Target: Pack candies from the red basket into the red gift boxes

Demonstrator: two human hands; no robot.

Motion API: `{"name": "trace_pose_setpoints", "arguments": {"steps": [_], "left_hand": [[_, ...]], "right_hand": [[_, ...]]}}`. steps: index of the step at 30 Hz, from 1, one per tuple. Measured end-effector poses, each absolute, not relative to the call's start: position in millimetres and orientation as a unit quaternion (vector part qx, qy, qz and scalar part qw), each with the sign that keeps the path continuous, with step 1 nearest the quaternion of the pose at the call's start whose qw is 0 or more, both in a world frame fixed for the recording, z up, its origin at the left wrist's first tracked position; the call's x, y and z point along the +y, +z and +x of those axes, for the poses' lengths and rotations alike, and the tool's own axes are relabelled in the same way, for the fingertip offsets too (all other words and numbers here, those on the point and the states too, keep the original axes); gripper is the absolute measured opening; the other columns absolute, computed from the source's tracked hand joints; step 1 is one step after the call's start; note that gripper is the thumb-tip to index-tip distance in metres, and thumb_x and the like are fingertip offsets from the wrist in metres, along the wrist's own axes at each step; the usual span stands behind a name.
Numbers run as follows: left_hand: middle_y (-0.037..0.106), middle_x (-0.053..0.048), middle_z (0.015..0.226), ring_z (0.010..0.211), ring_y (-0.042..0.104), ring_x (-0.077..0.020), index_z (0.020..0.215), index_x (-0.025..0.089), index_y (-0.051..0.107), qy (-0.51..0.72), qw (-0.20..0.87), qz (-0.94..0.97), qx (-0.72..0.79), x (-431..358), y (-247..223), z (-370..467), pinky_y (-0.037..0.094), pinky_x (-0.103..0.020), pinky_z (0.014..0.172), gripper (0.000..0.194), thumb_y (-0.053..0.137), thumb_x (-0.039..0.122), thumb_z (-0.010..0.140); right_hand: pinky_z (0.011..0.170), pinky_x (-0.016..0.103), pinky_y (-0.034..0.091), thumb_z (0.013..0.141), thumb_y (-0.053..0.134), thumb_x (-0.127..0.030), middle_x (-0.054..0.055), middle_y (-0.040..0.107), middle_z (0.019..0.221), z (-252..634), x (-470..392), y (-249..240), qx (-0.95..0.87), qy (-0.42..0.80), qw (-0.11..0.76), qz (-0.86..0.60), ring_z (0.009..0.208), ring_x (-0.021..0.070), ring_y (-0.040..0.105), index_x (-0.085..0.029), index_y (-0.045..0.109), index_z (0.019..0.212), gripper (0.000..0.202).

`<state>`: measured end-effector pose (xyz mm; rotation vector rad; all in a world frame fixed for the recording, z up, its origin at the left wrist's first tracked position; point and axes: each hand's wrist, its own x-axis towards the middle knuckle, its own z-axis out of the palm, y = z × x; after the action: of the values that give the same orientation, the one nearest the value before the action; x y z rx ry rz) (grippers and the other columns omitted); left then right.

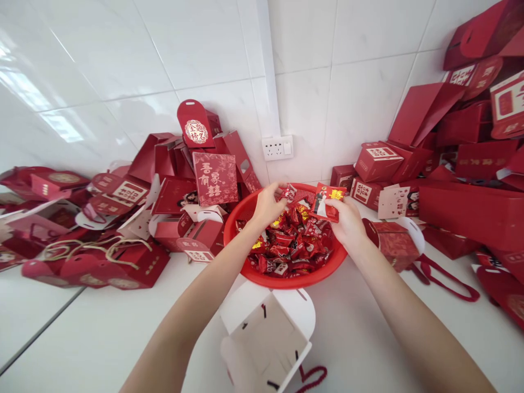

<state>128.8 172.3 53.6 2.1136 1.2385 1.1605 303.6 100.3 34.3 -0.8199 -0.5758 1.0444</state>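
Note:
A red plastic basket [286, 281] holds many wrapped candies [292, 245] in red and gold. Over its back left part, my left hand [270, 204] has its fingers closed on a small red wrapped candy [289, 193]. At the basket's right rim, my right hand [346, 218] grips a flat red packet [323, 201] with a printed figure and gold writing. In front of the basket lies an opened box [268, 338], its white inside facing up and its flaps spread, with a red cord [313, 376] beside it. No candy shows inside the box.
Red gift boxes [196, 234] crowd the left side, some with rope handles [123, 254]. More red boxes [470, 213] are piled high on the right. Behind the basket, a socket [277, 148] is fixed to the white tiled wall [303, 120].

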Motion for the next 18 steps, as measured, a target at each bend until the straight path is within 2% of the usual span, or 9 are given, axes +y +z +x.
{"name": "trace_pose_setpoints", "arguments": {"steps": [2, 4, 6, 8, 10, 13, 16, 18], "left_hand": [[0.068, -0.013, 0.116, 0.116, 0.064, -0.0264, 0.111, 0.011, 0.071, 0.371, 0.158, 0.792, 0.459, 170, 55, 129, 0.046, -0.041, 0.109, 0.034, 0.056, 0.004, 0.082], [0.069, -0.012, 0.123, 0.120, 0.062, -0.0236, 0.114, 0.013, 0.072, 0.246, 0.120, 0.855, 0.440, 166, 55, 132, 0.043, -0.036, 0.110, 0.034, 0.049, 0.008, 0.089], [0.075, -0.006, 0.112, 0.106, 0.069, -0.0193, 0.109, 0.018, 0.076, 0.103, 0.126, 0.904, 0.395, 161, 51, 139, 0.049, -0.027, 0.099, 0.027, 0.056, 0.016, 0.090], [0.079, -0.003, 0.096, 0.092, 0.072, -0.0201, 0.095, 0.021, 0.079, 0.017, 0.148, 0.916, 0.372, 158, 45, 146, 0.053, -0.025, 0.085, 0.017, 0.073, 0.027, 0.081], [0.079, -0.007, 0.097, 0.094, 0.073, -0.0265, 0.093, 0.020, 0.080, -0.042, 0.138, 0.914, 0.379, 157, 41, 152, 0.054, -0.028, 0.081, 0.027, 0.082, 0.034, 0.070], [0.076, -0.012, 0.119, 0.110, 0.070, -0.0331, 0.108, 0.020, 0.078, -0.095, 0.113, 0.904, 0.400, 159, 41, 156, 0.054, -0.033, 0.085, 0.042, 0.079, 0.028, 0.067], [0.072, -0.009, 0.131, 0.116, 0.068, -0.0287, 0.124, 0.023, 0.073, -0.137, 0.111, 0.900, 0.399, 161, 47, 156, 0.054, -0.030, 0.091, 0.056, 0.069, 0.015, 0.068], [0.071, -0.007, 0.134, 0.118, 0.068, -0.0258, 0.130, 0.025, 0.069, -0.161, 0.111, 0.896, 0.399, 161, 50, 156, 0.053, -0.028, 0.093, 0.063, 0.066, 0.013, 0.069]], "right_hand": [[0.061, 0.030, 0.057, 0.054, 0.071, -0.014, -0.003, 0.072, 0.064, 304, 100, 34, -0.262, 0.472, 0.754, -0.374, 0.056, 0.0163, 0.066, -0.020, 0.066, 0.073, 0.021], [0.061, 0.029, 0.056, 0.053, 0.072, -0.015, -0.003, 0.072, 0.063, 303, 100, 35, -0.262, 0.468, 0.756, -0.374, 0.056, 0.0158, 0.066, -0.020, 0.065, 0.072, 0.021], [0.060, 0.029, 0.055, 0.052, 0.072, -0.015, -0.004, 0.071, 0.061, 303, 99, 35, -0.263, 0.465, 0.758, -0.375, 0.056, 0.0157, 0.065, -0.021, 0.064, 0.071, 0.021], [0.059, 0.029, 0.055, 0.052, 0.072, -0.015, -0.004, 0.070, 0.061, 302, 99, 36, -0.264, 0.463, 0.758, -0.375, 0.056, 0.0158, 0.065, -0.021, 0.064, 0.071, 0.021], [0.061, 0.029, 0.056, 0.052, 0.072, -0.016, -0.004, 0.071, 0.064, 302, 99, 35, -0.265, 0.461, 0.759, -0.376, 0.056, 0.0159, 0.065, -0.021, 0.063, 0.071, 0.021], [0.062, 0.030, 0.056, 0.053, 0.072, -0.016, -0.003, 0.072, 0.065, 302, 99, 35, -0.267, 0.458, 0.760, -0.377, 0.058, 0.0164, 0.066, -0.021, 0.064, 0.073, 0.022], [0.063, 0.031, 0.056, 0.053, 0.072, -0.015, -0.003, 0.071, 0.064, 302, 98, 35, -0.268, 0.459, 0.759, -0.377, 0.059, 0.0172, 0.066, -0.021, 0.065, 0.075, 0.024], [0.063, 0.032, 0.057, 0.053, 0.072, -0.016, -0.004, 0.070, 0.063, 302, 98, 35, -0.268, 0.461, 0.757, -0.378, 0.059, 0.0176, 0.066, -0.021, 0.066, 0.075, 0.024]]}}
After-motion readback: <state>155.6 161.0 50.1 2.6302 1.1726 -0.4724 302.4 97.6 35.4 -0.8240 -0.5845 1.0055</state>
